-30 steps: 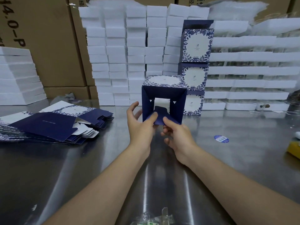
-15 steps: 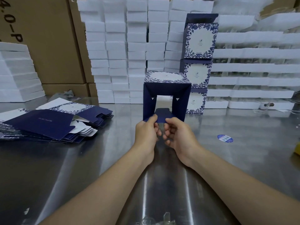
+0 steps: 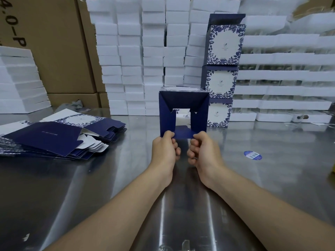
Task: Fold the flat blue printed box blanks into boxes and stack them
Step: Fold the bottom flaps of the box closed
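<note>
Pinching the empty half-folded box [image 3: 165, 113] by its bottom flap [image 3: 183, 133], left hand [image 3: 163, 151] and right hand [image 3: 205, 153] curl before 3 stacked boxes [image 3: 221, 84].

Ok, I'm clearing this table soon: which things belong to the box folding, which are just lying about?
Job: half-folded dark blue card box, pinched by left hand and right hand; pile of flat blue printed blanks; stack of three finished blue-and-white boxes.
Lying about: round blue sticker; white foam blocks; brown cardboard cartons.

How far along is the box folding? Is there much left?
Done: three folded boxes stand stacked at the back. In hand: the left hand and right hand pinch the bottom flap of a fourth box, its end not yet closed. Left: a thick pile of flat blanks.
</note>
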